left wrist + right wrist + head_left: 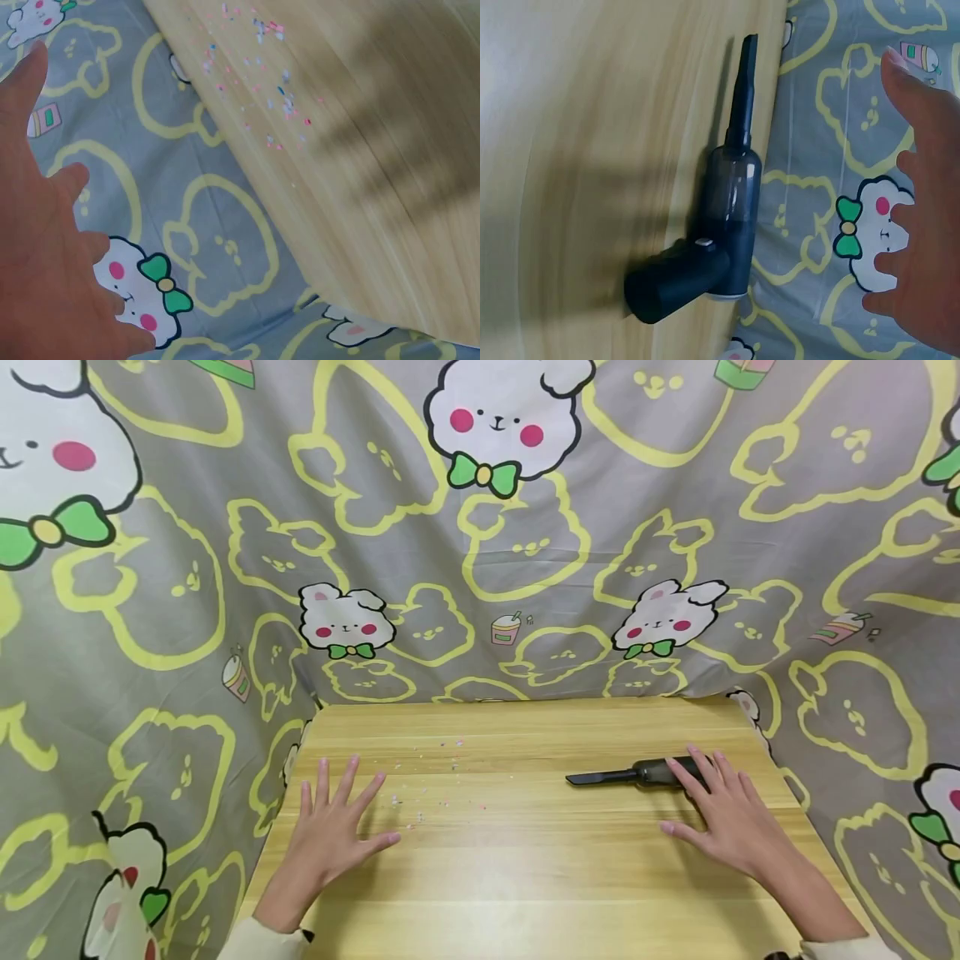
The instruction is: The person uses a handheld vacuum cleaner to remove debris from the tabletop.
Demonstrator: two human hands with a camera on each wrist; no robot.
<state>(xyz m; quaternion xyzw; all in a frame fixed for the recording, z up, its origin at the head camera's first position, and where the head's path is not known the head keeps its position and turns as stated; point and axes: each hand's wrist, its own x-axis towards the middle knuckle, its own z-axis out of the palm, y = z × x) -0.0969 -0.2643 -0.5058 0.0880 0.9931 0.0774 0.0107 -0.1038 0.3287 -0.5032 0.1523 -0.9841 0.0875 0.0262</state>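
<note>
Both grips were held palm down above the worktop (525, 868), each reaching forward from a pale sleeve (262, 941). The left grip (332, 837) was spread wide, fingers pointing away from the wearer and thumb extended inward; it held nothing. The right grip (731, 820) was likewise spread and held nothing, its thumb angled inward toward the left grip.

A black handheld vacuum (651, 772) lay on the worktop beneath the fingers of the right grip and apart from them. Its flat nozzle (600, 778) extended inward from that grip, toward the left one. Small loose scraps (396, 799) lay scattered beside the left grip's fingers, on their inner side and slightly ahead of them.

The only container noted was the vacuum's tinted see-through chamber (733, 184), set between nozzle and motor end; its contents could not be made out.

The head view placed both grips and both items together, but the right grip covered the vacuum's rear. The right wrist view exposed the handle (676, 281), angled off the body, with a small pale button (703, 241) near the joint. The left wrist view showed the scraps' pink, white and blue more distinctly. Printed grey cloth (540, 556) stood ahead of both grips and on their outer sides.
</note>
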